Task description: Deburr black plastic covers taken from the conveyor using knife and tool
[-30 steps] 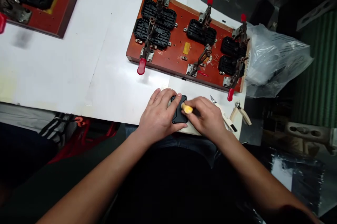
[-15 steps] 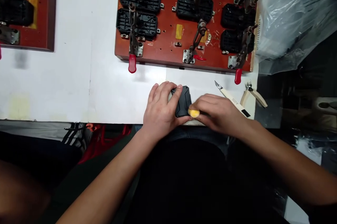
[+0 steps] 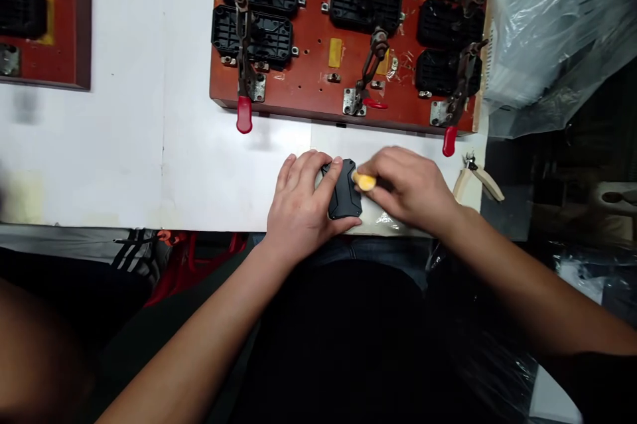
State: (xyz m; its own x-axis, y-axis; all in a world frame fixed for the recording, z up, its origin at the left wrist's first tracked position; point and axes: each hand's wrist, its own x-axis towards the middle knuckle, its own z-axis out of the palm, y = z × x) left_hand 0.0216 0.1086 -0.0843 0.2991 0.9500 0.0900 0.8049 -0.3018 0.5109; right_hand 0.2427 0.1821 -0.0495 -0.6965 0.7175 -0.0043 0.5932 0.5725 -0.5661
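Note:
A black plastic cover (image 3: 346,193) with bevelled corners lies at the front edge of the white worktop. My left hand (image 3: 301,202) grips it, with fingers over its left side and the thumb along its near edge. My right hand (image 3: 411,188) is closed round a tool with a yellow handle end (image 3: 367,183). That tool meets the cover's upper right edge; its working tip is hidden, so its exact kind does not show. A pair of side cutters (image 3: 472,175) with pale handles rests just right of my right hand.
Beyond my hands stands a red-brown fixture board (image 3: 308,89) with several black plastic parts under toggle clamps with red handles (image 3: 244,115). A second board (image 3: 82,26) is at the far left. Clear plastic bags (image 3: 532,46) lie at the right. Someone's blurred arm (image 3: 40,351) shows lower left.
My right hand has moved the yellow-ended tool away from me, up along the cover's right edge. The craft knife beside it is now covered by that hand. My left hand keeps its grip.

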